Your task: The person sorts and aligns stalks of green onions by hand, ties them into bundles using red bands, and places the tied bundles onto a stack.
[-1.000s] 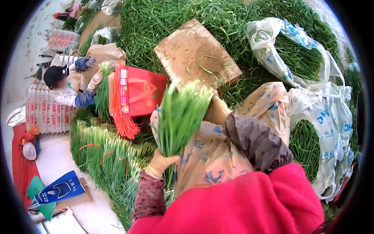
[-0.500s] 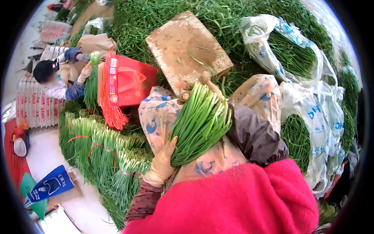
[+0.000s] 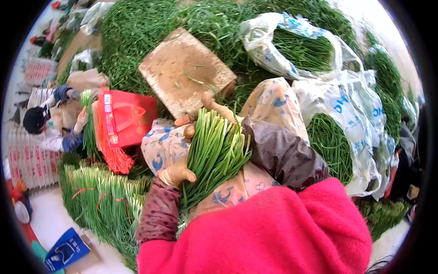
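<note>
A loose bunch of green chives (image 3: 214, 155) lies over my lap, its pale cut ends pointing up and away from me. My right hand (image 3: 218, 108) wraps around the bunch from behind near the cut ends; its fingertips show on the left side. At the lower left of the bunch, my left hand (image 3: 173, 175), in a pale glove, holds its side with the thumb out; the other fingers are hidden beneath the leaves. Under the chives is a patterned apron (image 3: 159, 141) with blue whales. Just beyond my hands sits a muddy board (image 3: 187, 68).
Tied chive bundles (image 3: 102, 196) stand at the left, near a red bag (image 3: 137, 121) with red ties hanging from it. Plastic bags (image 3: 260, 45) of chives are on the right. Loose greens (image 3: 132, 50) cover the back. A co-worker (image 3: 59, 121) holds a bunch at far left.
The view has shifted, so the surroundings sit further left. My left hand has slid up the bunch's side, its thumb now sticking out. My right hand still holds the bunch near the cut ends.
</note>
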Tool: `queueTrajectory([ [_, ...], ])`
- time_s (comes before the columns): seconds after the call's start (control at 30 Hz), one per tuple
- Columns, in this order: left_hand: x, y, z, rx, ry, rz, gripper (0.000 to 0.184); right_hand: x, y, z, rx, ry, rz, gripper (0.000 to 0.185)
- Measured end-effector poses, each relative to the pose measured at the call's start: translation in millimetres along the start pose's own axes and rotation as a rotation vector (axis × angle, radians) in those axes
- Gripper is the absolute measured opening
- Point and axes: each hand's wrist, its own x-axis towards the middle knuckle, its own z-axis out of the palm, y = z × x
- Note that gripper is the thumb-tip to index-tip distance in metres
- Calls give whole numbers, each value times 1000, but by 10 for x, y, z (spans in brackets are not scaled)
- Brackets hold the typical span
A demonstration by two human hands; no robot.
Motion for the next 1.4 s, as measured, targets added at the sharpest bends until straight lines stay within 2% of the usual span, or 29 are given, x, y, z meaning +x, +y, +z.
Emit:
queueTrajectory([
  [0.07,16,-433,-132,-126,-81,-36,116,-142,-140,-42,-176,150,72,82],
  [0.13,-7,-389,70,-143,-80,-50,112,-308,-335,-71,-749,619,24,79],
  [0.17,-47,-376,138,-152,-55,-59,107,-477,-426,-230,-794,665,43,77],
  [0.2,-102,-429,137,-155,-45,-58,107,-630,-536,-243,-713,803,114,73],
  [0.27,-234,-540,116,-247,51,-71,102,-1005,-650,-142,-650,727,-29,61],
  [0.33,-323,-531,200,-266,100,-41,102,-1119,-607,127,-1009,771,-92,58],
  [0.4,-342,-537,285,-201,151,127,103,-1122,-515,392,-1227,634,-117,55],
  [0.43,-329,-516,343,-230,156,140,102,-1062,-436,496,-1315,573,-141,50],
  [0.53,-319,-497,359,-98,165,121,100,-814,-275,676,-1439,822,122,43],
  [0.57,-334,-488,410,-94,202,138,94,-773,-238,841,-1492,861,33,39],
  [0.6,-340,-432,491,-93,206,126,94,-727,-203,823,-1480,860,35,39],
  [0.67,-359,-393,591,-85,274,229,89,-642,-144,760,-1666,924,-126,36],
  [0.73,-402,-482,605,-92,294,309,84,-557,-103,697,-1678,906,-175,35],
  [0.8,-426,-503,601,-135,336,244,85,-500,-187,661,-1844,865,-283,28],
  [0.83,-450,-616,541,-111,340,268,85,-495,-284,600,-1669,899,-406,19],
  [0.87,-456,-706,512,-111,344,268,85,-510,-404,522,-1703,915,-686,15],
  [0.9,-473,-775,501,-114,400,327,84,-511,-563,568,-1569,1051,-710,18],
  [0.93,-494,-819,497,-115,457,387,83,-571,-709,653,-1440,1170,-629,20],
  [1.0,-513,-678,565,-184,461,318,82,-682,-914,792,-1757,1202,-317,43],
  [1.07,-513,-612,574,-253,461,247,81,-792,-767,1089,-1688,1178,147,42],
  [1.13,-495,-608,571,-207,474,272,79,-842,-522,983,-1827,879,348,38],
  [1.2,-464,-561,577,-202,472,280,79,-873,-221,850,-1858,614,235,30],
  [1.27,-468,-568,562,-174,488,271,78,-839,-6,863,-1901,611,131,25],
  [1.3,-451,-520,633,-225,522,291,77,-830,20,865,-1928,615,149,21],
  [1.4,-523,-586,571,-218,541,246,76,-889,-100,980,-1833,512,219,28],
])
